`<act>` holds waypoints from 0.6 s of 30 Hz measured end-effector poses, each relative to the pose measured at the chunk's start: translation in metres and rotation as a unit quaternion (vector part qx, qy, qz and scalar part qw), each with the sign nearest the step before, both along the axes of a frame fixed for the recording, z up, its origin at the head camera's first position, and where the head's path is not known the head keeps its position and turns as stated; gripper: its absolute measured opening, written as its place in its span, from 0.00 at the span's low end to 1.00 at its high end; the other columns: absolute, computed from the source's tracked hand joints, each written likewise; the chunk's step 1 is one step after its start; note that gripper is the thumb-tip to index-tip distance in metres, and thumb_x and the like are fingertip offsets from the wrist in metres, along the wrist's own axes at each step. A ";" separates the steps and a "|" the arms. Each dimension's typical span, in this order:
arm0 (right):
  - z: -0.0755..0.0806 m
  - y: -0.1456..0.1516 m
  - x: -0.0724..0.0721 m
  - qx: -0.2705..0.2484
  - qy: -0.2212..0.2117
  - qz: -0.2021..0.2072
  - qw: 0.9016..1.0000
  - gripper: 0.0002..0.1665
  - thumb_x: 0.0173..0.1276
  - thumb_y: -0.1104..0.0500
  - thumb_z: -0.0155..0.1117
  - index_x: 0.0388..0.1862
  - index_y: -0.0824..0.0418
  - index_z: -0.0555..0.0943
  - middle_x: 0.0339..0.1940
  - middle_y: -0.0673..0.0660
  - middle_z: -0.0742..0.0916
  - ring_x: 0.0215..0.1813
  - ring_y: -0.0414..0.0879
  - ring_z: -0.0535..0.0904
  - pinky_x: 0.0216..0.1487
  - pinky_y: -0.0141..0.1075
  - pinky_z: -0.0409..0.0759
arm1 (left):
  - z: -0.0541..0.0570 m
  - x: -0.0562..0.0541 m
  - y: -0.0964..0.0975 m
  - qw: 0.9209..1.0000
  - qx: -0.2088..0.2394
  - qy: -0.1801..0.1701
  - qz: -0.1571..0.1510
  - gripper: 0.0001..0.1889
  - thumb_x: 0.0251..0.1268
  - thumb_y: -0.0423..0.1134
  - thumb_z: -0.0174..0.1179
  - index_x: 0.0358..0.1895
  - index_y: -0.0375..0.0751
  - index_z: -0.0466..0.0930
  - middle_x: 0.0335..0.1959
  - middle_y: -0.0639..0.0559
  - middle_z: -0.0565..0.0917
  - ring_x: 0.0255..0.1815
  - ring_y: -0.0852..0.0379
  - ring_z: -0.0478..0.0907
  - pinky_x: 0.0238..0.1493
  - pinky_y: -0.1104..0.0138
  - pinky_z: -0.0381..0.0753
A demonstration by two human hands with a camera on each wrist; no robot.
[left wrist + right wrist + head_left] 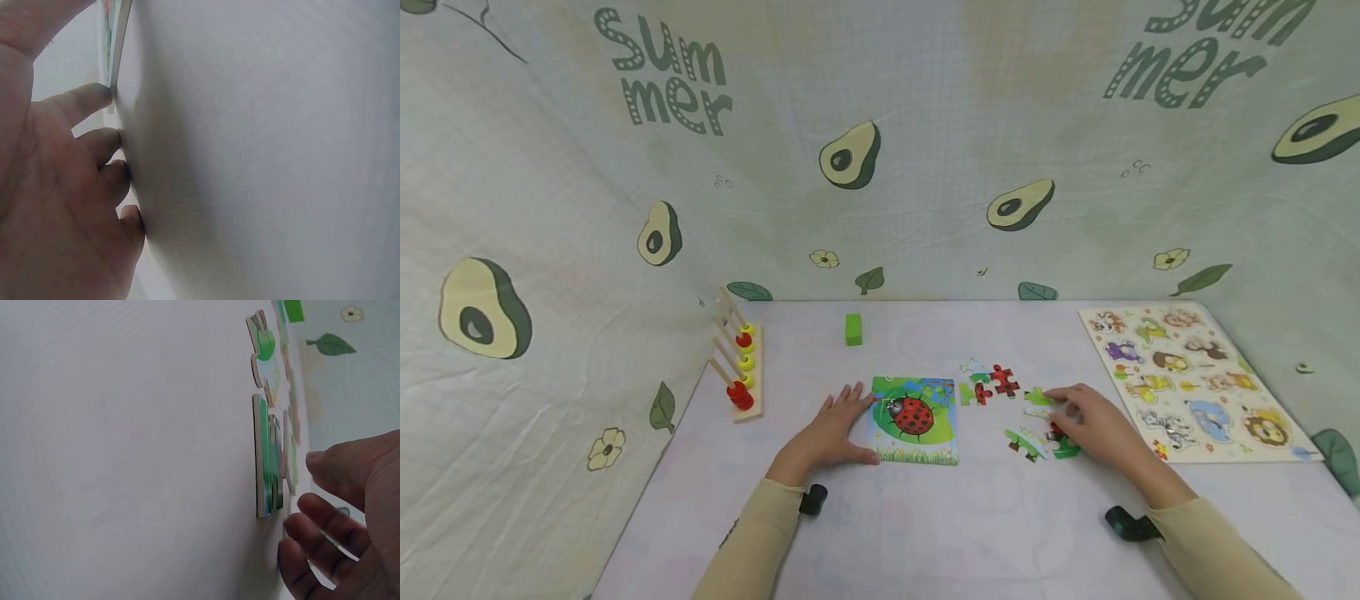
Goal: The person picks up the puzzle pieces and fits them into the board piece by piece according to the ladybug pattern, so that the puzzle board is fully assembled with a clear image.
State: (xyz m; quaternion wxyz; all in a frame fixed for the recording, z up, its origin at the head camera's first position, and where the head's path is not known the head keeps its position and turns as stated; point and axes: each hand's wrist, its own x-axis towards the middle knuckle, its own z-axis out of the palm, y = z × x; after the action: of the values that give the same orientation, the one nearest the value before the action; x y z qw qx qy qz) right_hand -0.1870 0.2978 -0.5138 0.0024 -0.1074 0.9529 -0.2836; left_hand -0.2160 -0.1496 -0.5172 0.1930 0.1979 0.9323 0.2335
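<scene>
A square ladybug puzzle board (917,454) lies flat on the table in the middle of the head view. My left hand (831,433) rests at its left side, fingers spread, with the thumb and a fingertip at the board's edge. Over the loose jigsaw pieces to the right hovers my right hand (1101,429), its fingers loosely bent. In the right wrist view nothing shows between thumb and fingers. Near its fingertips are a green-and-white piece (1037,397), a dark-green piece (1065,450) partly covered by the hand, and a pale green piece (1027,444).
Red puzzle pieces (1004,381) lie between board and right hand. A green block (853,330) stands behind the board. At left is a wooden peg stand (758,367) with red and yellow beads; at right, an animal picture board (1195,396). Printed cloth hangs behind.
</scene>
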 end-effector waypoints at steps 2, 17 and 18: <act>0.001 0.001 0.002 -0.002 -0.007 -0.001 1.000 0.23 0.72 0.58 0.67 0.63 0.63 0.80 0.43 0.54 0.82 0.39 0.44 0.76 0.36 0.38 0.77 | 0.000 0.000 0.000 1.000 -0.002 0.000 -0.001 0.57 0.52 0.61 0.75 0.82 0.51 0.54 0.84 0.48 0.45 0.84 0.49 0.34 0.82 0.51 0.34; 0.009 0.014 0.016 0.002 -0.054 0.080 0.995 0.35 0.60 0.53 0.79 0.66 0.58 0.80 0.52 0.51 0.82 0.48 0.46 0.75 0.42 0.39 0.77 | 0.001 0.000 -0.001 1.000 0.009 0.003 -0.001 0.57 0.51 0.61 0.76 0.82 0.47 0.55 0.84 0.45 0.46 0.84 0.47 0.35 0.82 0.51 0.35; 0.009 0.014 0.017 0.007 -0.056 0.083 0.995 0.36 0.59 0.53 0.80 0.66 0.58 0.80 0.52 0.51 0.81 0.48 0.46 0.75 0.42 0.39 0.77 | 0.001 0.000 -0.001 1.000 0.010 0.002 -0.001 0.57 0.51 0.61 0.76 0.82 0.47 0.55 0.84 0.45 0.46 0.84 0.47 0.35 0.82 0.50 0.35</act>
State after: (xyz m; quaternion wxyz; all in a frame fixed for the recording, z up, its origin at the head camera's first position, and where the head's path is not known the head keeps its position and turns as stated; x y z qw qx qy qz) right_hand -0.1704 0.3119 -0.5046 0.0804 -0.1702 0.9408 -0.2818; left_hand -0.2156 -0.1505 -0.5159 0.1893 0.2012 0.9300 0.2423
